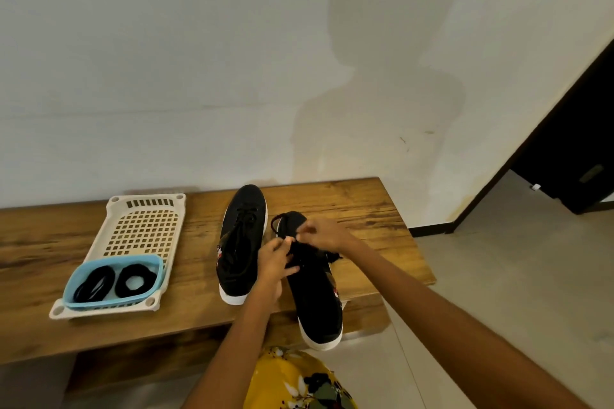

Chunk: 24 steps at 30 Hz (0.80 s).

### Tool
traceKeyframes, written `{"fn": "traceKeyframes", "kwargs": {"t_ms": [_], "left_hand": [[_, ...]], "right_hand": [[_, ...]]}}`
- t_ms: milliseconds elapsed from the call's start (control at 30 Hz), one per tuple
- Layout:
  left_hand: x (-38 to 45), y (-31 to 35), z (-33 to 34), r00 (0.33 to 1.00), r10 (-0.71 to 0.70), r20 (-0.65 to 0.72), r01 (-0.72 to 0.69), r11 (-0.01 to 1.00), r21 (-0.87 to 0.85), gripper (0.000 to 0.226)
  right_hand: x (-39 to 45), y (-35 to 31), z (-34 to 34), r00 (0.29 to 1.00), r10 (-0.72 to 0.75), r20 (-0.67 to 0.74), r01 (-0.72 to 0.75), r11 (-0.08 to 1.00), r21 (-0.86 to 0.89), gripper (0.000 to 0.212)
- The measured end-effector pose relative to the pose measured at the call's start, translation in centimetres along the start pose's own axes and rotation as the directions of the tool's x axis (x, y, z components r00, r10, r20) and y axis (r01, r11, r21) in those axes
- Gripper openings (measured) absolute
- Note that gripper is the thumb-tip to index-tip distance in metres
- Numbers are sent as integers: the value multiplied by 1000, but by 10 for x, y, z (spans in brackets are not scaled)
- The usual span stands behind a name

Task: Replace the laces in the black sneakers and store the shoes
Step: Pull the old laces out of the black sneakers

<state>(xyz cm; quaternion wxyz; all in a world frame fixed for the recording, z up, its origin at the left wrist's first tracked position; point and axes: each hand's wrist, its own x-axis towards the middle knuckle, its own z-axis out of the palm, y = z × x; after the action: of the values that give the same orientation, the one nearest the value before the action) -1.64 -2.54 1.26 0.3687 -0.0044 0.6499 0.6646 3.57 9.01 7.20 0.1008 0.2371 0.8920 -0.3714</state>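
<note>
- Plain pale wall above; wooden counter [349, 206] runs across the lower half of the frame, tiled floor and a dark doorway at right.
- Right-hand black sneaker [315, 295] lies lower centre, heel overhanging the counter's near edge, toe pointing up-frame.
- Left hand [274, 264] is closed in a pinch on the black lace [300, 254] at the eyelet area; right hand [320, 232] is closed too, fingertips pinching the same lace just above. A lace loop arcs out past the toe.
- Second sneaker [244, 239] sits just beside it to the left, flat on the counter, lace threaded through, untouched.
- Left of frame: cream perforated tray [143, 226], with a small blue basket [114, 280] on its near end holding two coiled black laces [116, 282].
- Risk: overhanging heel could tip off the edge if the lace is pulled hard toward the body.
- Risk: black lace on black fabric, so an eyelet is easily skipped or the ends left uneven.
- Writing: none legible; a small red-and-white mark on each shoe's side is too small to read.
</note>
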Motion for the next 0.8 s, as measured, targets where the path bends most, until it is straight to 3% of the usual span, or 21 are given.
{"fn": "traceKeyframes", "kwargs": {"t_ms": [67,200,267,367,500,567,633,733,800], "left_hand": [[-2,0,-1,997,75,6,-75,995,70,15],[-1,0,11,932,364,-7,-336,867,368,16],[-1,-2,16,944,329,39,-322,886,334,21],[0,-16,14,967,210,147,-248,910,331,30],[9,-30,12,935,297,195,-355,819,452,23],[8,-25,13,947,315,63,-315,871,378,20],[8,-20,13,979,196,-58,-186,971,150,20],[4,-14,4,999,35,-4,-35,972,-232,19],[5,-13,-4,998,45,32,-33,952,-305,18]], "right_hand": [[-5,26,16,997,-64,48,70,987,-145,28],[-11,35,23,989,-97,-115,62,960,-274,20],[-11,19,14,982,-105,-155,56,954,-295,20],[-11,-14,-12,964,-121,-238,98,989,-106,22],[-10,-60,-58,909,-106,-403,192,965,178,15],[-7,-68,-67,896,-73,-438,230,920,316,21],[-7,-64,-64,901,-78,-426,235,914,330,22],[-3,-31,-36,958,-120,-261,153,982,109,24],[0,-4,-11,989,-135,-61,125,982,-143,24]]}}
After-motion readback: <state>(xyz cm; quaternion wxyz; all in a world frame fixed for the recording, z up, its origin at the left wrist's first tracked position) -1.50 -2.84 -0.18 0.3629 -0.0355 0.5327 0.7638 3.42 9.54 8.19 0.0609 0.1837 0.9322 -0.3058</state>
